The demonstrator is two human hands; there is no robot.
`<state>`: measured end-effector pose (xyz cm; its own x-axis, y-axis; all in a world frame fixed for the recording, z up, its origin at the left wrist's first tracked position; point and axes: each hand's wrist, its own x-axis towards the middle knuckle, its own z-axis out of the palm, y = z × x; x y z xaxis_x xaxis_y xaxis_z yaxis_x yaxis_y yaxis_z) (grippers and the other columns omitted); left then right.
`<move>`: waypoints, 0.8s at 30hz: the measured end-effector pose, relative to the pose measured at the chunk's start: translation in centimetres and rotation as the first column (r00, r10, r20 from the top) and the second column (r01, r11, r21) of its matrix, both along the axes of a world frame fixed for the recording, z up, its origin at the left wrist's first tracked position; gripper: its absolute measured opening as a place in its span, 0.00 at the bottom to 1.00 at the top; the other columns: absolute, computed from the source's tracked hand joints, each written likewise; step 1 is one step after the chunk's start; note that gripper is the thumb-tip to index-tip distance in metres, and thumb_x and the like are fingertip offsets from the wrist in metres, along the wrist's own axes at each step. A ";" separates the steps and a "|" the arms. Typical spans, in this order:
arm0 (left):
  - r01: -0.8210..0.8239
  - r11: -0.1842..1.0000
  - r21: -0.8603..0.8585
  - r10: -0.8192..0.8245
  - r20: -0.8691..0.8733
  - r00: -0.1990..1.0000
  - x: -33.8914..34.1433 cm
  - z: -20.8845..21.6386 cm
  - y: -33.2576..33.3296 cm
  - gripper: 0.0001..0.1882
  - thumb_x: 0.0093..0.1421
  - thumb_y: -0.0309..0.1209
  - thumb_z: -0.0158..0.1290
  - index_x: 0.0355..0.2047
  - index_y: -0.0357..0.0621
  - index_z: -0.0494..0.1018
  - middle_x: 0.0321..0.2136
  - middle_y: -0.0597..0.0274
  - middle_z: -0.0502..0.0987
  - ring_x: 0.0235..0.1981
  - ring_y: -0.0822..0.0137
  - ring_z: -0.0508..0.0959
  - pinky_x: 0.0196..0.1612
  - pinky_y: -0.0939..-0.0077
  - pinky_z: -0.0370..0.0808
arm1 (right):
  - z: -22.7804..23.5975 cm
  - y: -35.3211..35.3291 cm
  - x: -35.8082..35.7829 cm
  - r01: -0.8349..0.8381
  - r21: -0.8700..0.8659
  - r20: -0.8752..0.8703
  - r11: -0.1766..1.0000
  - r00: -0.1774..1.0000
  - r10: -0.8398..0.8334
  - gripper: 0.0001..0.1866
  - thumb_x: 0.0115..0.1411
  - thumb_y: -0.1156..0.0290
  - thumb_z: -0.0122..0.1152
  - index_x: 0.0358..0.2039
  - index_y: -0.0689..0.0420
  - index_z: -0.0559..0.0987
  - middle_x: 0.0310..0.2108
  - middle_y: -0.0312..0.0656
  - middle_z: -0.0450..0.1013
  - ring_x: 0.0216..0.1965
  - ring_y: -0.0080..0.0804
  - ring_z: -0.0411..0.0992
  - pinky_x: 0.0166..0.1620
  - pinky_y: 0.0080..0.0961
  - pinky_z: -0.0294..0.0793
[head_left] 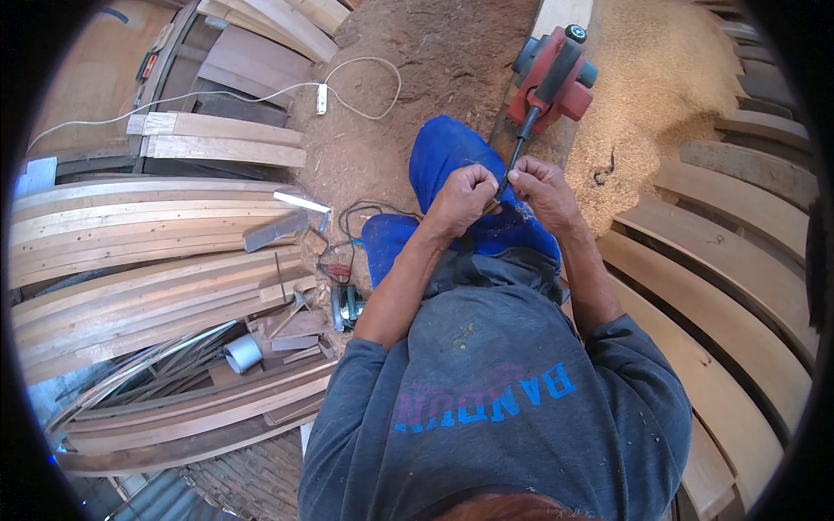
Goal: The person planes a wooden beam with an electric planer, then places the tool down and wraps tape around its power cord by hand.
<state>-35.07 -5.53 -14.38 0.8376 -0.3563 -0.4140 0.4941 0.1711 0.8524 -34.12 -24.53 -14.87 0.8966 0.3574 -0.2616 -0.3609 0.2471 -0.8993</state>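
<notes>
Sawdust [651,87] covers the ground ahead and to the right of your blue trousers [443,152]; curved boards [695,247] line the right side and stacked boards [148,217] the left. Note the planer [552,82], which sits ahead of you, slightly right, over a plank [563,13]. Its cord [523,139] leaves the rear of the handle and runs toward your body, slanting slightly left, into the gap between your hands above your lap. Your right hand [543,187] is nearer the planer; its thumb and forefinger are pinched narrow on the cord. Your left hand [465,200] grips the cord just beside it, fingers curled; their exact contact is partly hidden.
</notes>
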 end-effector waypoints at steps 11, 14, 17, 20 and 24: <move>-0.135 0.987 -0.084 0.138 0.028 0.990 -0.6 -0.4 -0.1 0.04 0.65 0.27 0.51 0.31 0.42 0.70 0.19 0.72 0.68 0.15 0.81 0.64 0.17 0.85 0.60 | 0.5 1.5 -1.5 -0.105 -0.163 0.033 0.981 0.993 0.112 0.09 0.61 0.67 0.65 0.30 0.57 0.76 0.26 0.26 0.69 0.29 0.13 0.64 0.31 0.15 0.64; -0.161 0.981 -0.109 0.164 0.011 0.986 -0.7 -0.6 -0.4 0.05 0.64 0.27 0.51 0.31 0.42 0.70 0.18 0.72 0.68 0.15 0.81 0.63 0.16 0.85 0.57 | 0.4 1.4 -1.6 -0.094 -0.191 0.050 0.977 0.993 0.106 0.08 0.61 0.68 0.66 0.30 0.57 0.77 0.27 0.26 0.70 0.29 0.13 0.65 0.32 0.15 0.66; -0.149 0.987 -0.067 0.149 0.004 0.989 -0.6 -0.8 -0.3 0.05 0.63 0.27 0.52 0.29 0.41 0.71 0.20 0.72 0.69 0.18 0.81 0.65 0.19 0.85 0.60 | -0.3 1.5 -1.6 -0.079 -0.139 0.062 0.987 0.994 0.088 0.08 0.61 0.69 0.66 0.30 0.58 0.77 0.27 0.26 0.71 0.29 0.13 0.65 0.32 0.15 0.66; -0.136 0.989 -0.054 0.136 -0.007 0.991 -0.5 -1.2 -0.2 0.05 0.61 0.27 0.52 0.29 0.40 0.72 0.22 0.71 0.71 0.21 0.81 0.67 0.22 0.84 0.63 | -0.7 1.1 -1.6 -0.089 -0.109 0.057 0.990 0.994 0.096 0.08 0.61 0.68 0.65 0.32 0.59 0.78 0.28 0.27 0.72 0.29 0.13 0.65 0.33 0.15 0.66; -0.050 0.991 0.126 0.034 0.122 0.992 -0.3 -0.8 0.5 0.06 0.64 0.29 0.53 0.35 0.39 0.72 0.22 0.70 0.73 0.20 0.81 0.69 0.21 0.85 0.65 | 0.0 1.1 -1.6 -0.085 -0.123 0.029 0.989 0.996 0.089 0.08 0.60 0.69 0.66 0.29 0.58 0.77 0.26 0.28 0.71 0.28 0.14 0.65 0.32 0.15 0.66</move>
<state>-35.40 -5.03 -15.18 0.8969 -0.2701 -0.3502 0.3821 0.0748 0.9211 -35.72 -23.42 -14.88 0.8727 0.4018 -0.2775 -0.3446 0.1041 -0.9330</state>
